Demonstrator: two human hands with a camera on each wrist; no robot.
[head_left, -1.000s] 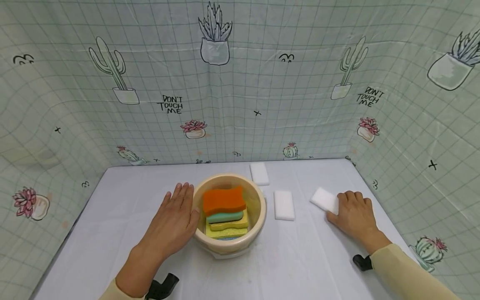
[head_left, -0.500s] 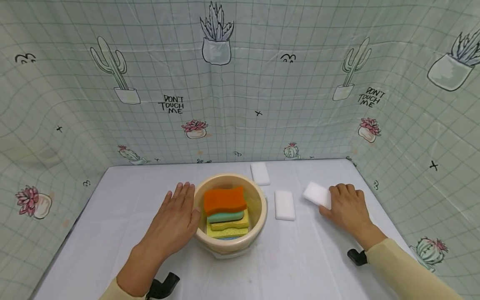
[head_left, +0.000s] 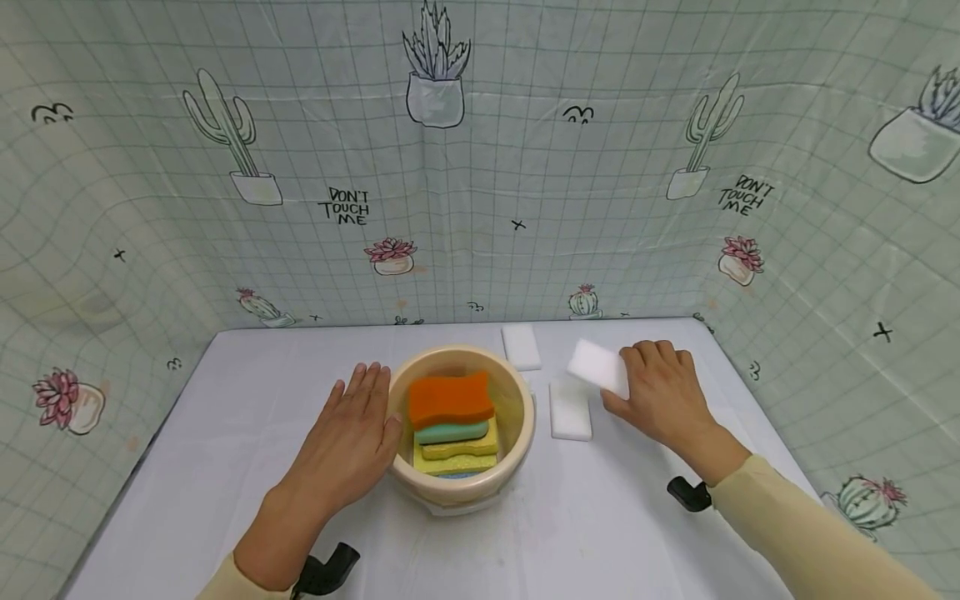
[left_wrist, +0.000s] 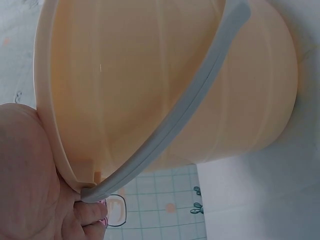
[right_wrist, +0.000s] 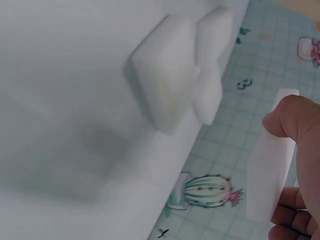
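My left hand [head_left: 345,442] lies with straight fingers along the left rim of a cream bucket [head_left: 467,493]. In the left wrist view, its grey handle [left_wrist: 175,120] hangs down the bucket's side. Inside the bucket is a stack of sponges: an orange sponge [head_left: 450,400] on top, a green sponge [head_left: 452,433] below it, then yellow sponges [head_left: 459,462] and a sliver of blue. My right hand [head_left: 663,392] grips a white sponge block [head_left: 596,364] above the table, thumb on one face and fingers on the other.
Right of the bucket, one white block [head_left: 572,412] lies on the table, partly beneath the raised one. Another white block [head_left: 522,347] lies near the back edge. Three blocks show in the right wrist view. A patterned curtain [head_left: 480,183] stands behind the table.
My right hand has lifted the white sponge block off the right side of the table and carried it left and up. The left hand keeps its place at the bucket.
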